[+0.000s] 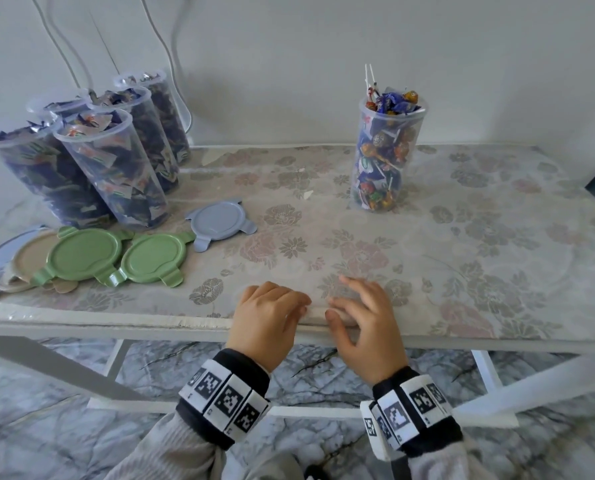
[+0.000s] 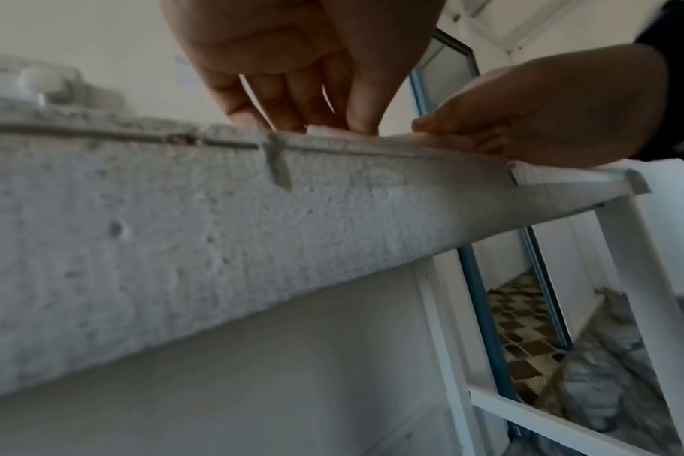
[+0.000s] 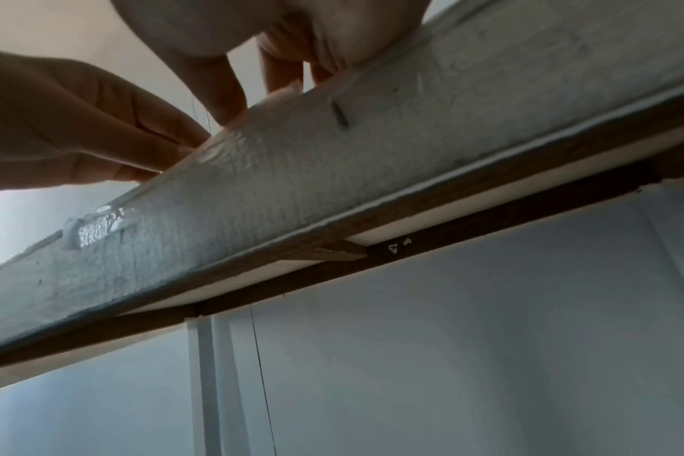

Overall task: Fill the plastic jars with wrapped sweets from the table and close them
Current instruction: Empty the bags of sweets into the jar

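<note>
Five clear jars (image 1: 116, 174) packed with blue-wrapped sweets, lidless, clustered back-left on the counter (image 1: 462, 254). Sixth jar (image 1: 387, 154), lollipops, lidless, stands alone back-right. Five lids (image 1: 150, 258) visible in front of the cluster: two green, two blue, one beige, partly overlapping. Counter middle bare. Left hand (image 1: 266, 318) and right hand (image 1: 361, 320) rest at the near edge, fingers loosely bent, grasping nothing.

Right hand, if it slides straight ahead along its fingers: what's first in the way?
Likely nothing close: the right hand points over bare tablecloth. The lollipop jar stands further on, roughly in that line; depth is unclear.
</note>
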{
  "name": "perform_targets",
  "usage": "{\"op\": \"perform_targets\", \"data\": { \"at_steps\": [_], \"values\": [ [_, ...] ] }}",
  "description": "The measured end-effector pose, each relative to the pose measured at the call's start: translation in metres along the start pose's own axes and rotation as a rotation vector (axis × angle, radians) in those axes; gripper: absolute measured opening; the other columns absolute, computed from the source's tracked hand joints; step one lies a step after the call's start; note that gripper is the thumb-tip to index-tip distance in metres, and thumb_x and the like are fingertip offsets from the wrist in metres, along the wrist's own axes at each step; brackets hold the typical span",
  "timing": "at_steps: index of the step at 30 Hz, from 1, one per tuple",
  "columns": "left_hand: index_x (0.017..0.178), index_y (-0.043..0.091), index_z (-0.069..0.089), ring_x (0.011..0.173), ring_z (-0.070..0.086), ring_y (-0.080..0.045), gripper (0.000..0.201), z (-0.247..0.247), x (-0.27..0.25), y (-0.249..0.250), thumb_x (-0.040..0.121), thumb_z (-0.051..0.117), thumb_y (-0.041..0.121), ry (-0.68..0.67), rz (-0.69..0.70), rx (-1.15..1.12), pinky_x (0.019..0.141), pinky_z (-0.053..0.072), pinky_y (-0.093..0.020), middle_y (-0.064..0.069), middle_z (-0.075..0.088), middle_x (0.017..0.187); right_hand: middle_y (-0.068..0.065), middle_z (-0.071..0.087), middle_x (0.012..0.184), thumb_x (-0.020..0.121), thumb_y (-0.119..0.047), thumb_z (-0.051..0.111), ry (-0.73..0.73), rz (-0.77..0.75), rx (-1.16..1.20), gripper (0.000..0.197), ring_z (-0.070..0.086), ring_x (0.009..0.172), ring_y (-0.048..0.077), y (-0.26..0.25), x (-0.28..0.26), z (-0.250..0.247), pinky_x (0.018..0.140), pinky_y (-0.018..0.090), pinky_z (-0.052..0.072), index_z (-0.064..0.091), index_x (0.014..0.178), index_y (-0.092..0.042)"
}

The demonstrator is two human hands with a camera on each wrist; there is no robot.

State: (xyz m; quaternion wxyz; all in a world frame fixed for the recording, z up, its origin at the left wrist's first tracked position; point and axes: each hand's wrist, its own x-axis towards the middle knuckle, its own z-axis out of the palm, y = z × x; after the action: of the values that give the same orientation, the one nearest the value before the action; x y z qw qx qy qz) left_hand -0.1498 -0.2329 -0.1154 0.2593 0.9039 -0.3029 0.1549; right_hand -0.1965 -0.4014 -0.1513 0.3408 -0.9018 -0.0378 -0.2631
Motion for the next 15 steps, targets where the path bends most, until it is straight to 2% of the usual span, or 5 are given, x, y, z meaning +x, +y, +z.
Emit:
{"op": "perform_targets", "data": {
  "at_steps": [3,5,7,12,15],
  "values": [
    [0.089,0.023,0.072,0.08,0.055,-0.014,0.028,0.002,0.001,-0.006,0.081,0.046,0.029,-0.014,0.05,0.005,0.068,0.039,-0.026,0.01,0.066,0.079,0.0,0.058,0.125,0.088,-0.038,0.052,0.01,0.008,0.046,0.031,0.047,0.123,0.022,-0.001,0.0,0.001,0.104,0.039,0.036,0.07,0.089,-0.014],
    [0.092,0.023,0.072,0.085,0.045,-0.013,0.03,0.004,0.001,-0.01,0.081,0.045,0.029,-0.018,0.067,-0.001,0.069,0.038,-0.027,0.006,0.063,0.085,-0.005,0.056,0.123,0.087,-0.037,0.053,0.027,0.015,0.074,0.028,0.044,0.123,0.015,-0.002,0.0,0.002,0.105,0.029,0.032,0.069,0.089,-0.014],
    [0.088,0.023,0.071,0.089,0.044,-0.015,0.027,0.004,0.001,-0.014,0.081,0.046,0.03,-0.008,0.083,-0.027,0.072,0.039,-0.028,0.003,0.062,0.092,-0.008,0.055,0.12,0.086,-0.035,0.056,0.051,0.015,0.092,0.024,0.043,0.12,0.008,-0.003,-0.001,0.004,0.103,0.023,0.032,0.068,0.088,-0.014],
    [0.079,0.021,0.07,0.079,0.049,-0.01,0.021,0.003,0.004,-0.022,0.082,0.051,0.03,-0.021,0.144,-0.147,0.068,0.042,-0.023,0.009,0.065,0.075,0.0,0.064,0.101,0.088,-0.028,0.061,0.138,-0.008,0.041,0.02,0.054,0.105,0.012,-0.006,-0.007,0.007,0.094,0.032,0.044,0.068,0.09,-0.01],
    [0.078,0.02,0.071,0.074,0.048,-0.008,0.023,0.004,0.009,-0.026,0.083,0.05,0.03,-0.045,0.174,-0.212,0.066,0.04,-0.022,0.008,0.064,0.072,0.001,0.063,0.096,0.088,-0.023,0.059,0.173,0.023,0.016,0.018,0.054,0.1,0.012,-0.016,-0.016,0.005,0.089,0.03,0.045,0.068,0.094,-0.008]
  ]
}}
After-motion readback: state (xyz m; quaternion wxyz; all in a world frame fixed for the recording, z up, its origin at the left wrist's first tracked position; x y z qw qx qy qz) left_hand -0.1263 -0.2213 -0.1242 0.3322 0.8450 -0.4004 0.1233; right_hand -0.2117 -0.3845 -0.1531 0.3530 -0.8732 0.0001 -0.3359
